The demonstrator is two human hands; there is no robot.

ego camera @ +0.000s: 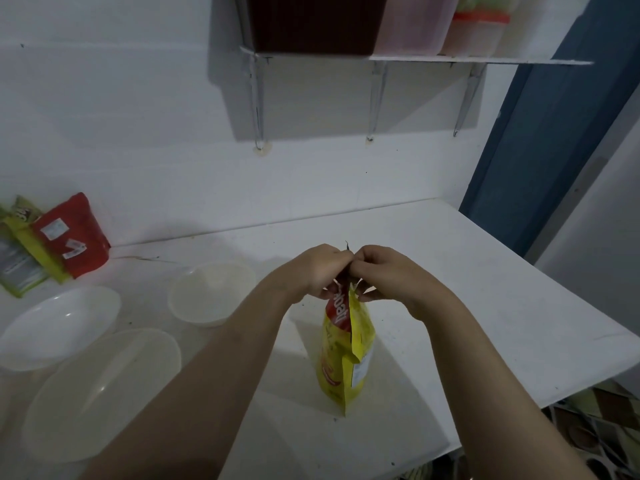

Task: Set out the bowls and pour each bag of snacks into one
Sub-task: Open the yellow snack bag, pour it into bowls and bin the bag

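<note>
Yellow snack bag (348,351) stands upright on the table (485,289); left hand (320,271) and right hand (382,273) pinch its top edge, each grip clamped there, three bowls (213,292) left.

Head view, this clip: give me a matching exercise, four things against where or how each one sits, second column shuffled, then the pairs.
Column one:
1. yellow snack bag
2. red snack bag
3. small round bowl
4. brown container

Column two:
A. up on the wall shelf
B. empty, on the counter just left of the left forearm
C. leaning against the wall at the far left
D. upright on the counter, its top pinched by the left hand and right hand

Pairs: 1-D, 2-C, 3-B, 4-A
</note>
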